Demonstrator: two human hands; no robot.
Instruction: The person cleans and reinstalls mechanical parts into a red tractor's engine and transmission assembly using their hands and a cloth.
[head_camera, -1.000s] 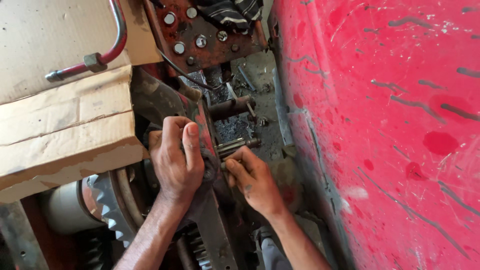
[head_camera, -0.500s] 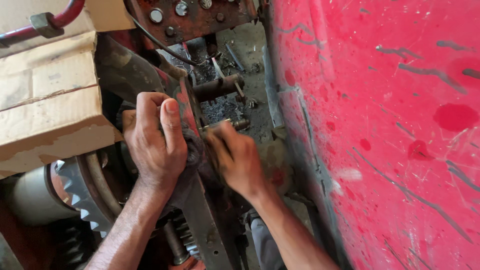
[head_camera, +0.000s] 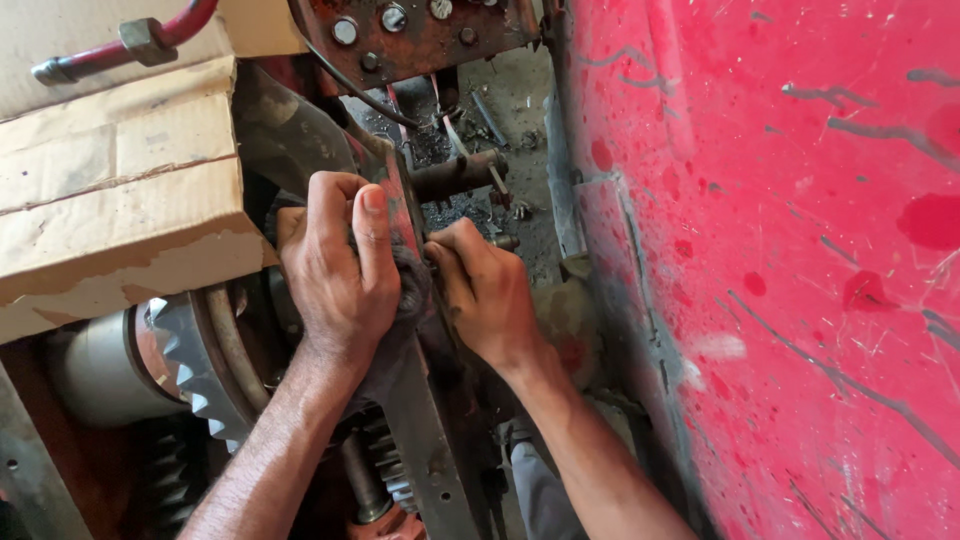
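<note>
Both hands sit a little higher and closer together than half a second ago, and the view has drifted so the red pipe (head_camera: 150, 38) shows again at the top left. Below the pipe lies a cardboard sheet (head_camera: 120, 190), and under its edge a toothed gear (head_camera: 195, 370) rings a grey shaft (head_camera: 95, 365). Next comes the left hand (head_camera: 340, 270), its fingers (head_camera: 372, 235) curled over the edge of an upright rusty plate (head_camera: 430, 440) and pressing a dark rag (head_camera: 405, 300) against it. Just beside it, on the other side of the plate, the right hand (head_camera: 490, 290) is closed around a small metal bolt (head_camera: 503, 241) whose tip pokes out past the knuckles. Above sits a stubby rusty rod (head_camera: 455, 175). A scratched red panel (head_camera: 780, 270) fills the right side.
</note>
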